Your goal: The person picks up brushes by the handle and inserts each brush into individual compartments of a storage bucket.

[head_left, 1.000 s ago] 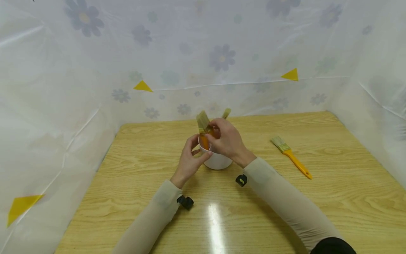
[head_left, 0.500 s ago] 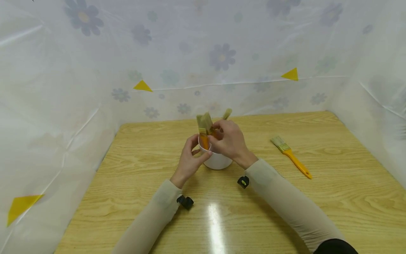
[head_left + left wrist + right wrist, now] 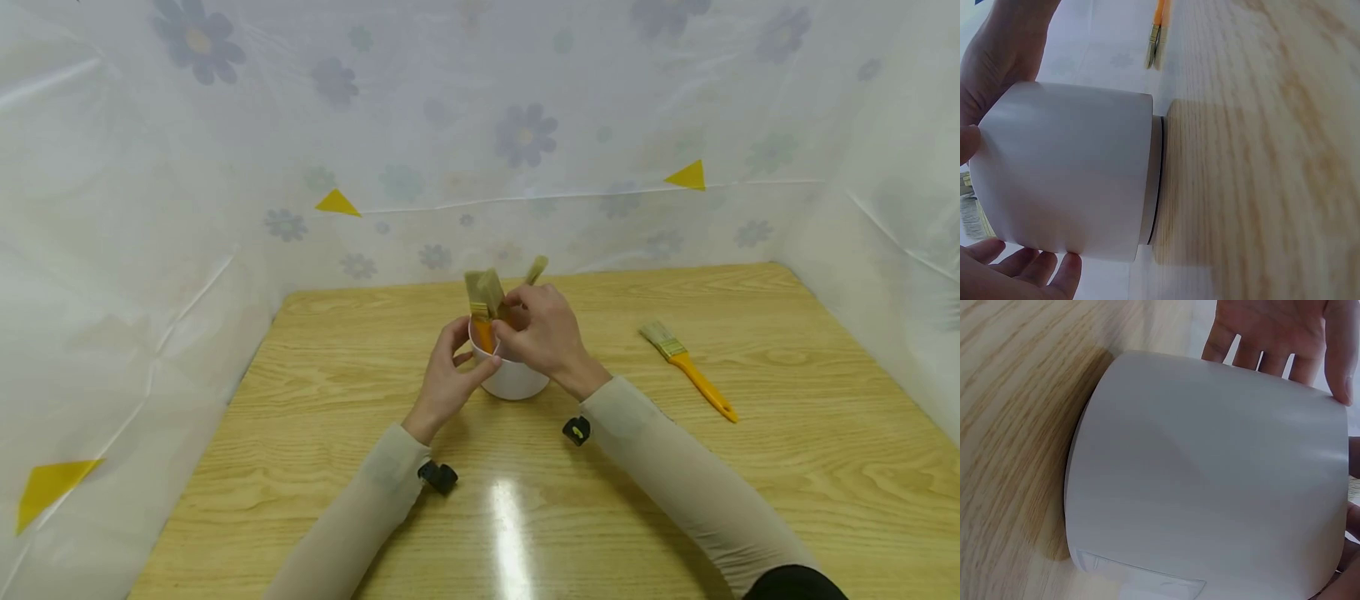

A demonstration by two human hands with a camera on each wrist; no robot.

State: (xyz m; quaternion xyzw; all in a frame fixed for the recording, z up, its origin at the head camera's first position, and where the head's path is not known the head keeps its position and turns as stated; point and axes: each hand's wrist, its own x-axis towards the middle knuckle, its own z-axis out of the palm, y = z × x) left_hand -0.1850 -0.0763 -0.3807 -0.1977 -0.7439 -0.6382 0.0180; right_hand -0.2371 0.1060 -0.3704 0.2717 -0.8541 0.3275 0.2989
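The left hand (image 3: 444,379) grips the pot (image 3: 516,383) on the surface (image 3: 330,375); the right hand (image 3: 545,333), its fingertips partly hidden, seems to pinch a brush (image 3: 491,292) at its mouth. A loose brush (image 3: 687,365) lies rightward.

long beige sleeves (image 3: 682,471), bare hands (image 3: 546,333), small black wrist devices (image 3: 438,477), the right one yellow-marked

Flowered sheeting (image 3: 450,150) behind wooden table (image 3: 330,375)

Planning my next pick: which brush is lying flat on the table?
The yellow-handled brush lying by itself right of the white pot. The other three brushes are at the pot, bristles up.
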